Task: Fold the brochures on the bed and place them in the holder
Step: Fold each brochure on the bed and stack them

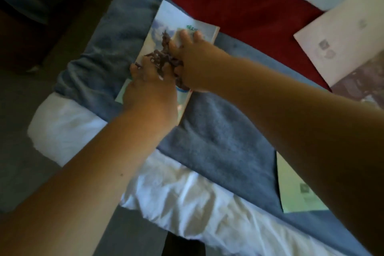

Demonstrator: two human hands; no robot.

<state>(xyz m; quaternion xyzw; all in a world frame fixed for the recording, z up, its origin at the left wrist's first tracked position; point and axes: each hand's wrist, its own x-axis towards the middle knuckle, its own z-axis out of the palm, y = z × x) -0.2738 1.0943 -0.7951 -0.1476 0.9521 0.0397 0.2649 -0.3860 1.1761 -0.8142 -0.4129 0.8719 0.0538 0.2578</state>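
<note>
With both hands, left (pixel 148 91) and right (pixel 192 64), spread flat, I press the folded brochure (pixel 166 27) on the bed (pixel 218 137); next, I think, comes lifting it to the holder.

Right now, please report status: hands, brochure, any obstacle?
Both hands, left and right, flat on brochure, pressing it on blue blanket. Two more brochures wait. Holder not in view.

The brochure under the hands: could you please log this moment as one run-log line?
step: pressing fold | left hand: flat on brochure | right hand: flat on brochure | surface: blue blanket | other brochures: unfolded | holder: not visible
</note>
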